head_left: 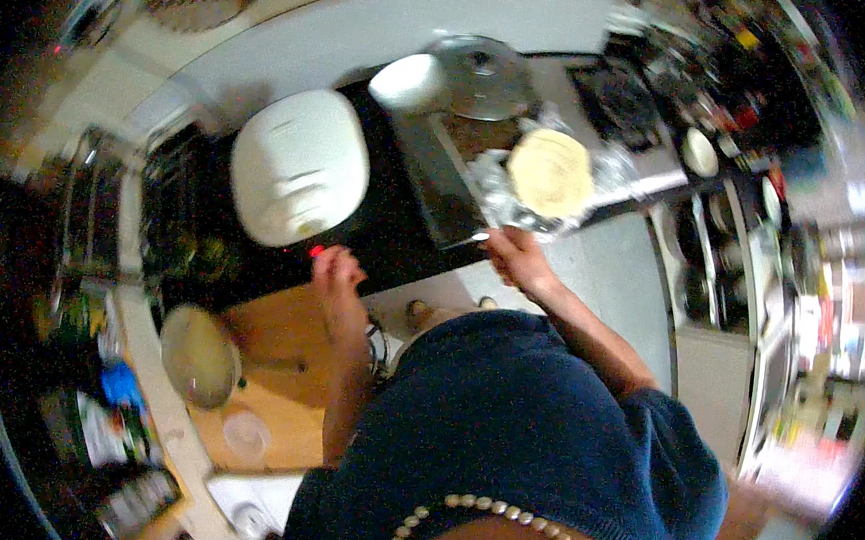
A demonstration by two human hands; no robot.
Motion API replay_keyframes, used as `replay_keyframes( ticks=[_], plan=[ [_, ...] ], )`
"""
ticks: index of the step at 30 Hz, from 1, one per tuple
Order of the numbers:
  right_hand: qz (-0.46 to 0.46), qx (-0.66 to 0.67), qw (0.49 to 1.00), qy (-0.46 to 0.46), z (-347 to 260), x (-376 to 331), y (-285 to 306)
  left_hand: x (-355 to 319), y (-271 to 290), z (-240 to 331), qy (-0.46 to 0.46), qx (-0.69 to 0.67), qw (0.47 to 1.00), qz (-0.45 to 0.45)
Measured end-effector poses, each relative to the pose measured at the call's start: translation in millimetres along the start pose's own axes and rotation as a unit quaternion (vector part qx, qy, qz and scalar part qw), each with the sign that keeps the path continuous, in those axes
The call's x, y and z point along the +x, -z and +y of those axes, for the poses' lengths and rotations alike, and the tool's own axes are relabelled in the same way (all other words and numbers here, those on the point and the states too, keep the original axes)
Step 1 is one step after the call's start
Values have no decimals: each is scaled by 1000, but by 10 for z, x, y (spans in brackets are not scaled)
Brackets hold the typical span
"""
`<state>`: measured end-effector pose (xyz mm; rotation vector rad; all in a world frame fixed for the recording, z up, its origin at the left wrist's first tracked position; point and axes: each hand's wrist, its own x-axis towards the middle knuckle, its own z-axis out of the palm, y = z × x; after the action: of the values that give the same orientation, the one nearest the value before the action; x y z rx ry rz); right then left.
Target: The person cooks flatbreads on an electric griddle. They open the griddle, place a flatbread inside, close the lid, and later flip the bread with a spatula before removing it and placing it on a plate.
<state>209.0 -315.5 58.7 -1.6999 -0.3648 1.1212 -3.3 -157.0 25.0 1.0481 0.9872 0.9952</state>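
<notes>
My left hand [337, 268] reaches forward with its fingertips at a small red light [315, 251] on the front edge of the black cooktop [385, 237]; it holds nothing. My right hand [516, 258] is closed at the near edge of a crumpled foil sheet [497, 202] and seems to grip it. On the foil lies a round pale flatbread [550, 171]. A dark rectangular griddle [439, 175] lies just left of the foil. A large white rounded lid [299, 165] sits on the cooktop's left side.
A metal lid [481, 73] and a white bowl [411, 80] stand at the back. A wooden board [281, 350] at lower left bears a round beige dish [199, 356] and a clear cup [246, 433]. A gas hob [615, 97] and cluttered shelves are on the right.
</notes>
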Motion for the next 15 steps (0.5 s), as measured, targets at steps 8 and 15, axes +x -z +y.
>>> replay_keyframes(
  ticks=[8,15],
  plan=[
    [-29,0,999,35,-21,-95,-1,120,-190,-4,4,-1,992,-123],
    [94,-54,989,97,167,-192,415,326,-1292,-203,17,64,945,-321]
  ],
)
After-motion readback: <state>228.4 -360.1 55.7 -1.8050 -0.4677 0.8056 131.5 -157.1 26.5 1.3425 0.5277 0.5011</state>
